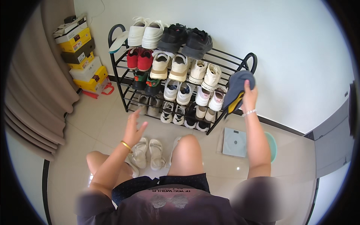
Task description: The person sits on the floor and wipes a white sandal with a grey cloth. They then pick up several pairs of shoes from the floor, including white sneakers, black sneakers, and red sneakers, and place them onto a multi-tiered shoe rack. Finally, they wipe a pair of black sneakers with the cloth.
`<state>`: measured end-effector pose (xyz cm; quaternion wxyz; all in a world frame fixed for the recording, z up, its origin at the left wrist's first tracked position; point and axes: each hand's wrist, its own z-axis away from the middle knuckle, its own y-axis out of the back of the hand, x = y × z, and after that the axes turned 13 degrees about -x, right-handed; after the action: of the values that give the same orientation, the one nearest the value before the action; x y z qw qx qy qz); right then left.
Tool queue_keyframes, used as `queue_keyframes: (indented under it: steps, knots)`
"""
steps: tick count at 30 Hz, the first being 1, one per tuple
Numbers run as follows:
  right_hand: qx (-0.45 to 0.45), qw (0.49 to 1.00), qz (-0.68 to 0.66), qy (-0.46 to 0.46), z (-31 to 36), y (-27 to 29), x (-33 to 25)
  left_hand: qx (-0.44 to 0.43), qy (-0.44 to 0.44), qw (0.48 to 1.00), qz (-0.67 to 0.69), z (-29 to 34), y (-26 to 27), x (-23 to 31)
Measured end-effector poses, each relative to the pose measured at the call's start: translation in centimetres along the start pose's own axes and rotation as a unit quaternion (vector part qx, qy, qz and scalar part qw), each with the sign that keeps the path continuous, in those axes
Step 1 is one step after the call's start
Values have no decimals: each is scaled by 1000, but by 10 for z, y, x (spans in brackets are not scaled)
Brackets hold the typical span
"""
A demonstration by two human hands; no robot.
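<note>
My right hand point(249, 96) is closed on dark grey-blue insoles point(240, 84) with a yellow part showing underneath. They are held up at the right end of a black tiered shoe rack point(229, 56), overlapping its side frame. My left hand point(135, 128) is empty, with its fingers apart, in front of the rack's lower left part and above the floor. White sneakers point(146, 33) and black sneakers point(185, 39) stand on the top tier. Red shoes point(139, 59), beige sneakers point(170, 65) and cream high-tops point(205, 74) sit one tier below. Several more pairs fill the lower tiers.
A pale insole point(119, 42) leans at the rack's top left. Stacked shoe boxes point(84, 60) stand beside a curtain point(33, 86). Beige sandals point(150, 153) lie on the floor between my legs. A scale point(234, 142) and a mint basin point(272, 147) are at the right.
</note>
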<state>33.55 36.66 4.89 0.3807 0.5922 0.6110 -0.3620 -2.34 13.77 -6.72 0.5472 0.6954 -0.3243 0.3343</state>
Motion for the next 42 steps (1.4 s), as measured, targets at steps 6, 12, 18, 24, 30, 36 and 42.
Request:
queue_keyframes:
  steps: [6, 12, 18, 24, 30, 36, 42]
  knots:
    - [-186, 952, -195, -144, 76, -96, -26, -51, -116, 969, 213, -40, -54, 85]
    - [-209, 778, -548, -225, 105, -157, -24, -134, -182, 974, -6, -56, -29, 118]
    - [-166, 688, -667, -235, 87, -124, 52, 25, -286, 939, -190, -160, 11, 166]
    - [-163, 655, -689, -265, 97, -125, 55, 64, -230, 788, -568, -331, -36, 216]
    - [-151, 677, -688, -213, 77, -116, 70, -144, 89, 827, -536, -395, -55, 224]
    - [-64, 703, -684, -183, 58, -115, 68, -14, -100, 898, -428, -338, -6, 224]
    - [-22, 969, -207, 132, 102, -81, 3, -29, -114, 956, -267, -162, 24, 220]
